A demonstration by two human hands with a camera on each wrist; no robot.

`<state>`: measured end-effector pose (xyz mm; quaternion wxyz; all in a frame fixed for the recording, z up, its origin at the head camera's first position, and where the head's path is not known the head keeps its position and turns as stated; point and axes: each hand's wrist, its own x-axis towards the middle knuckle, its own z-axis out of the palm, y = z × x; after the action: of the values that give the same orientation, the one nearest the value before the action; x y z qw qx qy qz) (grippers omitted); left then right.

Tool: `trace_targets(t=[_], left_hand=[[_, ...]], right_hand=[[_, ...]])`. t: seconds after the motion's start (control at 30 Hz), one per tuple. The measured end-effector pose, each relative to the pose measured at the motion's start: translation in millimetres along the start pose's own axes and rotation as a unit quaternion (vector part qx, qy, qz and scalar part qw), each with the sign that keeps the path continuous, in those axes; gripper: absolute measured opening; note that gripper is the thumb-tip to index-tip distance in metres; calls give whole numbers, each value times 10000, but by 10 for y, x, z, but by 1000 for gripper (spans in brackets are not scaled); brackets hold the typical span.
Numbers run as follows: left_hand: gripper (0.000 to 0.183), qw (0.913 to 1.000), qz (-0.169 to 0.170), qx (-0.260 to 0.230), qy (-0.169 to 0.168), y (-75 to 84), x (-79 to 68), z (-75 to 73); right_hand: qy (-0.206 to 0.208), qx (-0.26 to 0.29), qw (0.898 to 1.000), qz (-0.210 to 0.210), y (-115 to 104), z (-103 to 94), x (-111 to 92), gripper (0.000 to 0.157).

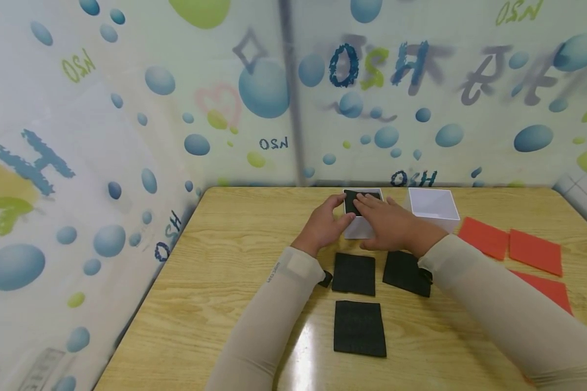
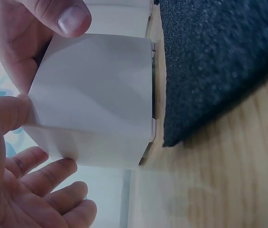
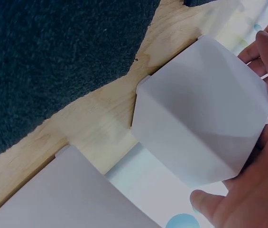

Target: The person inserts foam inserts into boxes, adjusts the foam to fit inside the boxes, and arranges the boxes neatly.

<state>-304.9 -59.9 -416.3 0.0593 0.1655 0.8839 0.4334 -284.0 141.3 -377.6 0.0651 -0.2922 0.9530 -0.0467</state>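
At the far edge of the table stands a white box [image 1: 356, 232], its top facing up, with a black foam square [image 1: 351, 203] in its mouth. My left hand [image 1: 324, 224] holds the box at its near left corner; in the left wrist view the thumb is at the corner and fingers [image 2: 53, 173] touch the side wall. My right hand [image 1: 390, 221] lies over the box with fairly straight fingers resting on the black foam, its palm over the right side. Loose black foam squares [image 1: 354, 274] lie just in front of the box.
Right of the box stands a second white box [image 1: 442, 221], open at the top. More black squares [image 1: 359, 328] lie nearer, one [image 1: 402, 269] partly under my right wrist. Red squares [image 1: 535, 251] are spread on the right side of the wooden table [image 1: 215, 260]. A patterned curtain hangs behind.
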Motion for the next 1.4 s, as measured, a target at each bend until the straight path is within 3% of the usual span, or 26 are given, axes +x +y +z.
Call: trace_targets(t=[0.83,1.4], left_hand=[[64,9999,-149,-33,-16,17,-9,-2],[65,10000,-85,-18,-4,11,-11,-5]], right_hand=[[153,-135,9998,-17,27,112,77,92],[203,-123,9995,231,-17,109,113,88]])
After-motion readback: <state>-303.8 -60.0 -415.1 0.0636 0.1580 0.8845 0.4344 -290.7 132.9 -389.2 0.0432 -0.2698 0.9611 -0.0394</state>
